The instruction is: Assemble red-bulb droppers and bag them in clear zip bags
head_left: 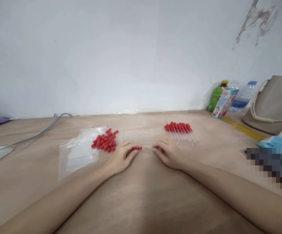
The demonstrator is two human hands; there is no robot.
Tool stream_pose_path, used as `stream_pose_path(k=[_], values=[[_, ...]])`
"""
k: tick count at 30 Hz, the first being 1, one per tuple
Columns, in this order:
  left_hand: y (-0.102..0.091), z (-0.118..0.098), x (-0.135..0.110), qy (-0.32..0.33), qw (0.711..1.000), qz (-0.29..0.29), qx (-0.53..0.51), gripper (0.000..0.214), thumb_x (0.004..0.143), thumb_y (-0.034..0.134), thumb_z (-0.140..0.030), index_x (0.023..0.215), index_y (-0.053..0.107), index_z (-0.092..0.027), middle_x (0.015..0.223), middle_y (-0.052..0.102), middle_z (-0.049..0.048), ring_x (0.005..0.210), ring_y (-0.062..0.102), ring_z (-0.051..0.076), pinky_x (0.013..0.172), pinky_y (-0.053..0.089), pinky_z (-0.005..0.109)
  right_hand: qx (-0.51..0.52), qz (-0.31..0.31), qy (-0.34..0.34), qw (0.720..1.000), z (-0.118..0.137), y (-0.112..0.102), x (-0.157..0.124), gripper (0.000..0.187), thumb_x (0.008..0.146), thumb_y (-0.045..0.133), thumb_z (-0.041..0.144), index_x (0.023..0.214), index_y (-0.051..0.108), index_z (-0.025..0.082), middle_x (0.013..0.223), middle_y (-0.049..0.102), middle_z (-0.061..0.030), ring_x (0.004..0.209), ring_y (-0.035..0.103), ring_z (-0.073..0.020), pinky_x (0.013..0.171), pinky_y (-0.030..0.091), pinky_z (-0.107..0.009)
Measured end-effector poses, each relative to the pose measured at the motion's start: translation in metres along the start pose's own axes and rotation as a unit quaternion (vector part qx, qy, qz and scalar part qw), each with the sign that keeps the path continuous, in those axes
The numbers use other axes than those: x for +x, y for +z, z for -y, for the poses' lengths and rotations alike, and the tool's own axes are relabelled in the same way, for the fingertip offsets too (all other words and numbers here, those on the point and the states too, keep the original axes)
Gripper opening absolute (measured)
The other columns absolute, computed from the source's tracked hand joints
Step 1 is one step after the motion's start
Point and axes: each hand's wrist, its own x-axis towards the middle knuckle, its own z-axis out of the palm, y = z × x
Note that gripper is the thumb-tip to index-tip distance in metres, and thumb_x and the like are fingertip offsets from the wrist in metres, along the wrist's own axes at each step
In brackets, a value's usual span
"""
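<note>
Between the thumb and fingers of my left hand point(123, 157) is a red rubber dropper bulb point(139, 148), its end pointing right. My right hand point(168, 153) pinches a thin clear dropper tube point(147, 147), whose free end lies close to the bulb; whether they touch I cannot tell. Just behind both hands lies a row of clear tubes point(137, 137). A heap of loose red bulbs point(105, 141) sits left of that row. Beyond my right hand, several droppers with red bulbs fitted point(182, 132) lie side by side.
Clear plastic bags point(82, 151) lie at left, near a grey cable point(45, 128). At the back right stand drink bottles point(220, 97) and a beige bag point(275, 100). A blue-and-white packet point(279, 141) and a blurred dark object point(275, 165) lie at right. A white wall point(131, 58) bounds the table.
</note>
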Motion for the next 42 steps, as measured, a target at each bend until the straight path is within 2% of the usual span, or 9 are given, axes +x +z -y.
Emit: stream_pose_path(k=[6,11,18,23,28,32,37,42], values=[[0.002,-0.003,-0.001,-0.021,0.999,-0.013,-0.025,0.02,0.087,0.044,-0.029,0.097,0.058,-0.019,0.092,0.06,0.0039,0.082,0.055,0.015,0.07,0.045,0.026,0.0,0.007,-0.012,1.0,-0.001,0.0,0.001,0.014,0.085,0.043,0.022,0.085,0.056,0.016,0.077,0.06,-0.003,0.069,0.051,-0.0125,0.069,0.035,-0.028],[0.006,-0.003,0.0,-0.045,0.998,-0.014,-0.049,0.02,0.084,0.048,-0.034,0.088,0.057,-0.017,0.08,0.062,0.0014,0.071,0.056,0.014,0.063,0.045,0.024,0.005,0.017,-0.027,0.999,0.001,0.0,0.001,0.015,0.086,0.043,0.022,0.084,0.057,0.016,0.076,0.059,-0.003,0.07,0.052,-0.0123,0.068,0.035,-0.027],[0.007,-0.003,-0.003,-0.025,0.997,0.0,-0.07,0.02,0.086,0.045,-0.031,0.091,0.061,-0.018,0.084,0.065,0.0015,0.075,0.059,0.014,0.067,0.046,0.024,0.006,0.041,-0.046,0.998,-0.002,0.001,0.001,0.018,0.086,0.044,0.022,0.086,0.061,0.018,0.075,0.06,-0.0021,0.069,0.052,-0.0118,0.07,0.032,-0.029],[0.007,-0.005,-0.004,0.002,0.998,0.028,-0.048,0.02,0.086,0.045,-0.028,0.09,0.062,-0.02,0.084,0.066,0.001,0.074,0.059,0.014,0.068,0.045,0.025,-0.025,0.06,-0.055,0.996,-0.001,-0.002,0.001,0.019,0.085,0.044,0.022,0.082,0.062,0.019,0.075,0.062,-0.0018,0.065,0.051,-0.0107,0.07,0.028,-0.029],[0.007,-0.006,-0.003,-0.001,1.0,0.03,-0.003,0.02,0.085,0.046,-0.03,0.087,0.063,-0.02,0.078,0.065,0.0003,0.068,0.058,0.013,0.062,0.044,0.023,-0.093,0.032,-0.046,0.994,0.008,-0.001,-0.001,0.023,0.085,0.041,0.021,0.075,0.061,0.017,0.069,0.059,-0.0017,0.06,0.046,-0.0104,0.068,0.025,-0.03],[0.007,-0.006,-0.004,0.011,1.0,0.023,0.013,0.019,0.084,0.048,-0.03,0.086,0.063,-0.019,0.076,0.065,0.0003,0.066,0.057,0.012,0.06,0.043,0.022,-0.084,0.028,-0.061,0.994,0.011,0.001,0.0,0.024,0.086,0.038,0.021,0.076,0.059,0.016,0.068,0.057,-0.0025,0.06,0.045,-0.0112,0.066,0.025,-0.029],[0.009,-0.007,-0.005,0.025,1.0,0.004,0.006,0.019,0.085,0.047,-0.031,0.087,0.061,-0.018,0.076,0.064,0.0014,0.066,0.057,0.013,0.06,0.044,0.023,-0.046,0.039,-0.033,0.998,0.012,0.004,0.002,0.023,0.087,0.036,0.022,0.075,0.055,0.016,0.066,0.056,-0.0011,0.059,0.046,-0.0109,0.065,0.025,-0.028],[0.01,-0.01,-0.005,0.043,0.999,-0.001,0.015,0.018,0.085,0.046,-0.029,0.086,0.06,-0.019,0.075,0.063,0.0014,0.066,0.056,0.012,0.061,0.043,0.023,-0.006,0.079,0.02,0.997,0.016,0.005,0.003,0.026,0.087,0.037,0.022,0.067,0.051,0.016,0.063,0.057,0.0012,0.056,0.045,-0.0096,0.065,0.026,-0.027]])
